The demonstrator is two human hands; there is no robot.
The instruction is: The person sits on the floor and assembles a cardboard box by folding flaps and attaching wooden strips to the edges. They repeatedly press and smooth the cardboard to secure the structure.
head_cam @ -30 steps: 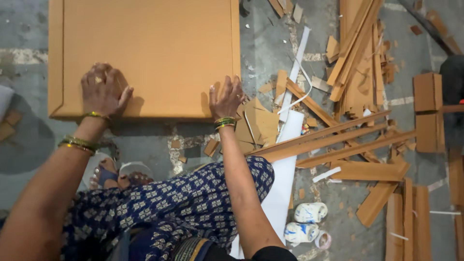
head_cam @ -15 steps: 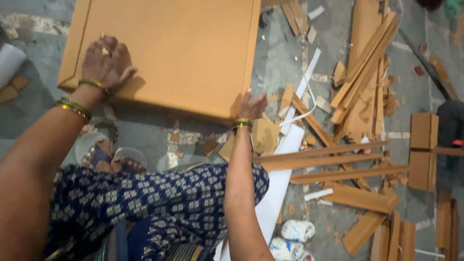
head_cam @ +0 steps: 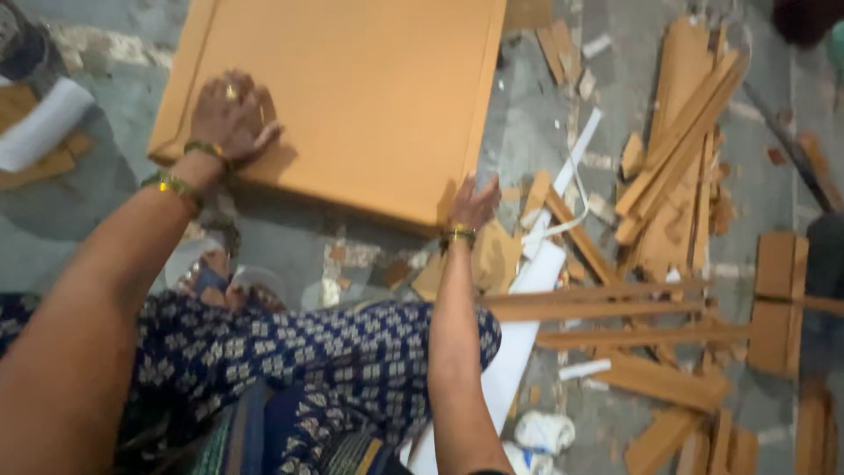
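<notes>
My left hand [head_cam: 230, 116] lies flat on the board [head_cam: 352, 97], fingers spread, near its left corner. My right hand [head_cam: 472, 204] grips the board's near right corner, fingers curled at the edge; I cannot tell how tight. The board lies skewed on the floor [head_cam: 88, 229], just left of the scrap strips [head_cam: 615, 308]. It could slip from my right fingers and knock into the strips, since only the corner is held.

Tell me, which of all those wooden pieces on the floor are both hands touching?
The big flat orange-brown board: the left hand presses on its top, the right hand grips its near corner. The narrow strips lie untouched.
</notes>
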